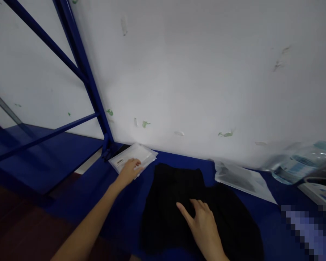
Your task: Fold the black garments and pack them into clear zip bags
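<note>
A black garment lies spread on the blue surface in front of me, its exact kind unclear. Over its middle is my right hand, thumb and fingers apart, with nothing held. Further left, my left hand reaches to a small stack of frosted plastic zip bags against the wall. Its fingers are slightly bent and spread over the top bag, which bears a small printed label. Whether the fingertips press on the bag is hard to see.
Along the wall at right lie another frosted bag with dark contents and a clear plastic bottle on its side. A blue metal frame rises at left. Behind everything stands a white wall with tape scraps.
</note>
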